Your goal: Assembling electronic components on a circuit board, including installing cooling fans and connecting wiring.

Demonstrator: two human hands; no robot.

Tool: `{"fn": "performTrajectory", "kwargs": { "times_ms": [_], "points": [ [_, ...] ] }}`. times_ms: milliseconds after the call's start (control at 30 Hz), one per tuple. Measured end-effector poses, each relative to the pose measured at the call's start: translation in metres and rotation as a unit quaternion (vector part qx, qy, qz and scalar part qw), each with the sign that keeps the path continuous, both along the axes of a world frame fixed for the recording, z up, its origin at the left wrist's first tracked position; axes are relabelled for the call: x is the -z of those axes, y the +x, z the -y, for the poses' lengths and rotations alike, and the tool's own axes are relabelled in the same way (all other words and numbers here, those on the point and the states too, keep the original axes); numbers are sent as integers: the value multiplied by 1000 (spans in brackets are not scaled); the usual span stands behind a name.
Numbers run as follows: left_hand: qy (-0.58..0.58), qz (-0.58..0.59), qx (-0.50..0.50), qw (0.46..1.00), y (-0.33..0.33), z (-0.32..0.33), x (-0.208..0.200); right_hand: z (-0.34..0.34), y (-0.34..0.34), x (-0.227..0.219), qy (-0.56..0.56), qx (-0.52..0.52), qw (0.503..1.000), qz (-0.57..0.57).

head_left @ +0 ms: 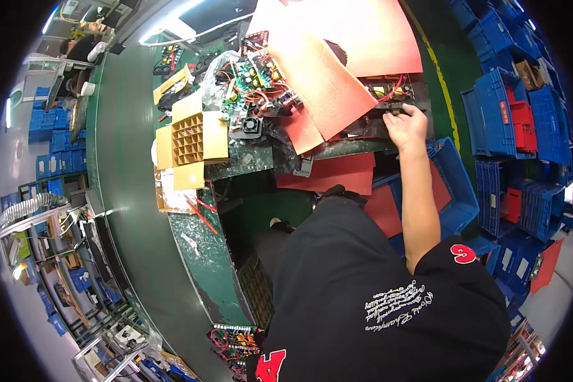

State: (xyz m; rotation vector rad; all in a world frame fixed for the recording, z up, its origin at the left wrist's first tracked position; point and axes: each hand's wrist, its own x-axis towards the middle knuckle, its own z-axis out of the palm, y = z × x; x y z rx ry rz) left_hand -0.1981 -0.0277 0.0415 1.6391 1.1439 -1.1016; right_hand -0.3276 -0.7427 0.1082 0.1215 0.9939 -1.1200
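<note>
The right hand [406, 127] has its fingertips at the near edge of a dark wired unit [388, 91] on the right end of the table [251, 156]; whether they are clamped on it, I cannot tell. Red sheets [321, 79] lie just beside the unit, and the left hand is out of view.

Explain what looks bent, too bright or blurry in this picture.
Head view: glare nearly whitens the top of the large salmon-pink sheet; head view: fisheye distortion curves the yellow floor line and the corners are black; head view: the right hand shows no obvious blur.
</note>
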Motion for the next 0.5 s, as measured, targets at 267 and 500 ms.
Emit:
{"fn": "performTrajectory", "kwargs": {
  "times_ms": [267, 500],
  "points": [
    [-5, 0, -10, 1000, -12, -12, 8, -6, -32, -30, 23, -2, 994, 108],
    [-4, 19, 15, 1000, 32, -6, -7, 79, -15, -2, -361, -119, 828, -412]
  ]
}}
